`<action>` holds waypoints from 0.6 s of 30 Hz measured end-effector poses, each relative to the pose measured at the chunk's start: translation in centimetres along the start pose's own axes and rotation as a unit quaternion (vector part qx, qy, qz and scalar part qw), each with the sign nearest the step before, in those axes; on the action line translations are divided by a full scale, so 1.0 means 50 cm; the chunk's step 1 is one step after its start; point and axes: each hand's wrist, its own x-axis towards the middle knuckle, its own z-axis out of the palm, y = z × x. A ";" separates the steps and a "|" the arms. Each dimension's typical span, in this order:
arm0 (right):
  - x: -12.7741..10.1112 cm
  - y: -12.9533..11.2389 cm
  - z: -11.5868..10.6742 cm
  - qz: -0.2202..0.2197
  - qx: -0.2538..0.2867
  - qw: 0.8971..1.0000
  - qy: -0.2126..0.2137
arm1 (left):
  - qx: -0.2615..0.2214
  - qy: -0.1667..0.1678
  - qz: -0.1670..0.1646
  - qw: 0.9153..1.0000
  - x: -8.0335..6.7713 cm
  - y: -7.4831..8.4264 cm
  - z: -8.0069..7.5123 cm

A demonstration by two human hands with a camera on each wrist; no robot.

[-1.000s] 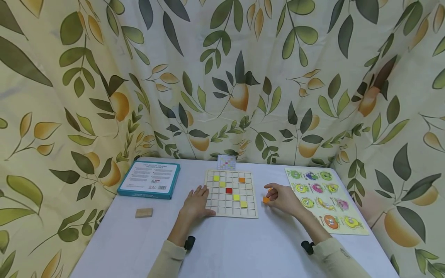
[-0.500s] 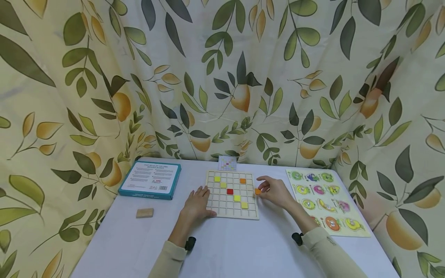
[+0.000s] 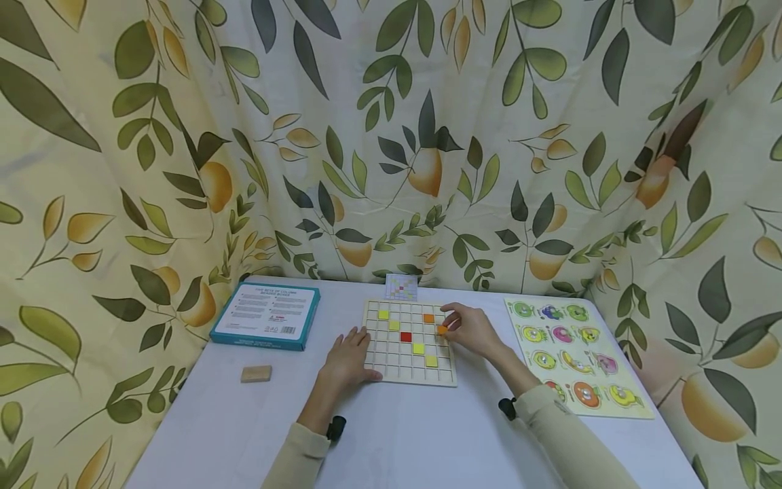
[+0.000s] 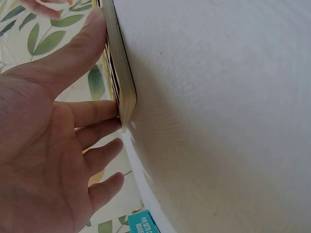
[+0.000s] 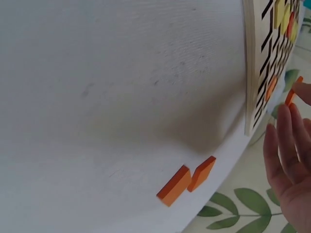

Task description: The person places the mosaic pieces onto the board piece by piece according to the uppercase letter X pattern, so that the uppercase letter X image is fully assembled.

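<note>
A square wooden grid board (image 3: 391, 365) lies on the white table in the head view. Set in its cells are a red tile (image 3: 406, 337), an orange tile (image 3: 429, 318) and several yellow tiles (image 3: 418, 348). My left hand (image 3: 344, 362) rests against the board's left side, thumb at the near edge and fingers fairly straight. Over the board's right columns, my right hand (image 3: 473, 331) pinches a small orange tile (image 5: 291, 97) between thumb and fingers. Two more orange tiles (image 5: 175, 187) lie on the table, seen in the right wrist view; the right hand hides them from the head view.
Behind the board stands a small pattern card (image 3: 401, 286). A teal-edged box (image 3: 264, 316) lies at the back left, with a small wooden block (image 3: 256, 373) nearer. On the right is a fruit picture board (image 3: 580, 360). A leaf-patterned curtain (image 3: 391, 136) surrounds the table.
My right hand has picked up an orange tile from the table right of the board and carried it left over the board's right edge. The left hand has stayed in place.
</note>
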 end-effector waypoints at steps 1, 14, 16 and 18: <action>0.003 -0.003 0.002 -0.001 0.002 1.000 0.000 | -0.001 -0.001 0.000 1.000 0.000 0.000 0.000; 0.038 -0.012 0.037 0.000 0.013 1.000 -0.002 | -0.007 0.002 0.001 1.000 0.001 -0.002 0.001; 0.043 -0.011 0.043 -0.004 0.011 1.000 0.001 | -0.010 0.003 0.001 1.000 0.001 -0.002 0.001; 0.048 -0.010 0.048 -0.006 0.007 1.000 0.001 | -0.012 0.002 0.001 1.000 0.000 -0.001 0.002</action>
